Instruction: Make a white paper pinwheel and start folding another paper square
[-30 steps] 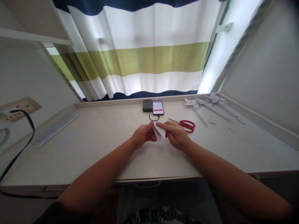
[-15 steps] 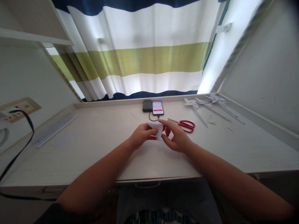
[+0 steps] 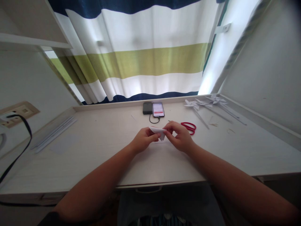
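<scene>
A small folded piece of white paper [image 3: 158, 131] is held just above the middle of the pale wooden desk [image 3: 94, 147]. My left hand [image 3: 142, 140] pinches its left side with thumb and fingers closed. Meeting it from the right, my right hand [image 3: 179, 136] pinches the paper's right edge. Just behind my right hand lie red-handled scissors [image 3: 188, 126] on the desk.
A phone [image 3: 158, 110] with a lit screen and a dark power bank [image 3: 147, 108] lie at the desk's back edge. Several white paper pinwheels [image 3: 207, 103] on sticks rest at the back right. Paper strips [image 3: 55, 133] lie at the left, near a wall socket [image 3: 16, 112] with a black cable.
Both hands have turned the paper: it stood more upright between the fingers a second ago and now lies flatter and lower. My right hand's fingers have curled closer on its edge.
</scene>
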